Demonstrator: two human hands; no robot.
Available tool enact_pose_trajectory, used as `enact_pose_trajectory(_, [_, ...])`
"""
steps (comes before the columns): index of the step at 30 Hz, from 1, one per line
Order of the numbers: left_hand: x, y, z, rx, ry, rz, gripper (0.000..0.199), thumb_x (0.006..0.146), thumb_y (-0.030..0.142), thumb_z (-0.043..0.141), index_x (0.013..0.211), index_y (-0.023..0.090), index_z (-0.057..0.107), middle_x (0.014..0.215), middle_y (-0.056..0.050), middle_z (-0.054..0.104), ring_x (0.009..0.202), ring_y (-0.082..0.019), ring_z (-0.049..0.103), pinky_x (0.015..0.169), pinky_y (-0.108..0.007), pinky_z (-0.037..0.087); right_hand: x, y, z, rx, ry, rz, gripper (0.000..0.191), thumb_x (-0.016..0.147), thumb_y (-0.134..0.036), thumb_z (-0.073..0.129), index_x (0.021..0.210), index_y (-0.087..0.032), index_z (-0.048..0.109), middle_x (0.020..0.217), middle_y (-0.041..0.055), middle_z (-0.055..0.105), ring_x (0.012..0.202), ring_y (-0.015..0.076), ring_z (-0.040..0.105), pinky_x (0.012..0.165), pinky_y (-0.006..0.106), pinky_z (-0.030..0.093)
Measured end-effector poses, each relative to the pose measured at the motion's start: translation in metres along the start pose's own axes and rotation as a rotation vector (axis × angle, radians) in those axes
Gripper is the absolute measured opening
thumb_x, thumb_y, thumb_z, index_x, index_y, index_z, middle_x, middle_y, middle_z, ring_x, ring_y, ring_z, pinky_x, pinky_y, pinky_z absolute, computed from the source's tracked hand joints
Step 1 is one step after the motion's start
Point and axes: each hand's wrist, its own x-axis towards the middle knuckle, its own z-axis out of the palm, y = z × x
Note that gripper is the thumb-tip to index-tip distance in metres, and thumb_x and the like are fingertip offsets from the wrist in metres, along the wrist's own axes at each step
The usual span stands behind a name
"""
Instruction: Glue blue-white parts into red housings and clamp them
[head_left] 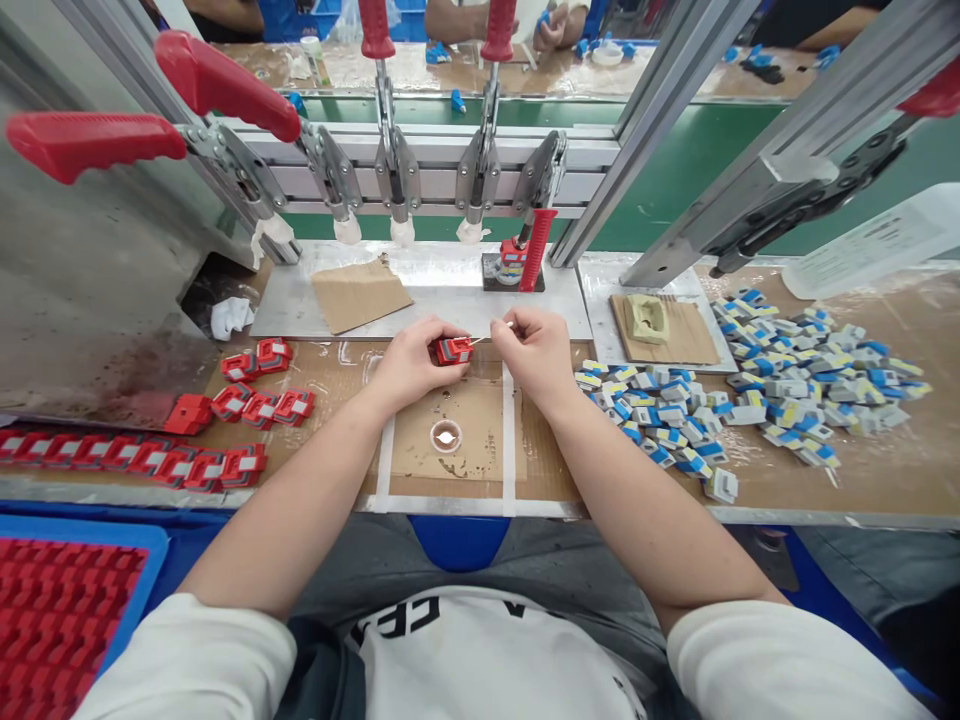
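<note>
My left hand [417, 365] is closed around a small red plastic part [454, 350] with grey and white areas, held over the middle of the bench. Between the pinched fingers of my right hand [534, 352] is a thin pale stick [481, 340], its tip at the right side of the red part. I cannot tell whether the tip touches it. Below the hands, a small round dish [447, 436] with brown and white in it rests on taped cardboard [480, 460]. Rows of similar red parts [261, 408] lie to the left of my left hand.
Grey, blue and yellow parts [817, 375] are piled on the right. Toggle clamps with red handles [225, 90] stand ahead; one clamp sits over a red piece [513, 258]. A blue tray [157, 560] of red parts is at lower left. Another person's hands [553, 28] are across the bench.
</note>
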Motion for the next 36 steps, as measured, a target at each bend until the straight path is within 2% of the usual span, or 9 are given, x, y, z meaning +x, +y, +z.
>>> enact_pose_trajectory(5, [0.0006, -0.0002, 0.0000, -0.022, 0.030, 0.042, 0.035, 0.078, 0.021, 0.083, 0.113, 0.019, 0.078, 0.100, -0.004, 0.069, 0.094, -0.020, 0.066, 0.089, -0.033, 0.051, -0.0014, -0.0019, 0.0017, 0.095, 0.004, -0.014, 0.036, 0.085, -0.041, 0.057, 0.058, -0.022, 0.043, 0.056, -0.0032, 0.035, 0.059, 0.0120, 0.032, 0.058, 0.029, 0.028])
enact_pose_trajectory(10, [0.0005, 0.0011, 0.0000, -0.056, 0.038, 0.066, 0.035, 0.080, 0.021, 0.083, 0.115, 0.020, 0.078, 0.104, -0.005, 0.068, 0.098, -0.021, 0.067, 0.091, -0.034, 0.052, -0.0009, 0.0017, 0.0042, 0.193, -0.049, 0.028, 0.043, 0.090, -0.048, 0.061, 0.060, -0.022, 0.043, 0.057, -0.0032, 0.039, 0.060, 0.0125, 0.035, 0.061, 0.029, 0.033])
enact_pose_trajectory(16, [-0.0001, 0.0005, 0.0012, -0.076, 0.038, 0.075, 0.034, 0.081, 0.022, 0.083, 0.114, 0.021, 0.077, 0.106, -0.006, 0.069, 0.099, -0.022, 0.067, 0.093, -0.035, 0.053, 0.0000, 0.0046, 0.0064, 0.194, -0.070, 0.047, 0.048, 0.089, -0.055, 0.062, 0.060, -0.022, 0.043, 0.057, -0.0029, 0.041, 0.060, 0.0127, 0.036, 0.060, 0.029, 0.033])
enact_pose_trajectory(27, [-0.0005, 0.0031, 0.0006, -0.072, 0.073, 0.089, 0.030, 0.083, 0.023, 0.082, 0.112, 0.020, 0.077, 0.107, -0.006, 0.070, 0.100, -0.021, 0.067, 0.094, -0.035, 0.055, 0.0001, 0.0058, 0.0052, 0.212, -0.105, 0.085, 0.038, 0.085, -0.044, 0.061, 0.058, -0.022, 0.045, 0.055, -0.0040, 0.040, 0.056, 0.0113, 0.035, 0.057, 0.029, 0.030])
enact_pose_trajectory(36, [-0.0021, 0.0052, -0.0003, -0.047, 0.102, 0.098, 0.032, 0.085, 0.019, 0.080, 0.116, 0.020, 0.077, 0.111, -0.006, 0.069, 0.103, -0.021, 0.067, 0.099, -0.036, 0.054, 0.0022, 0.0008, -0.0008, 0.097, -0.004, 0.032, 0.032, 0.081, -0.036, 0.058, 0.057, -0.022, 0.043, 0.055, -0.0038, 0.035, 0.057, 0.0108, 0.032, 0.056, 0.027, 0.025])
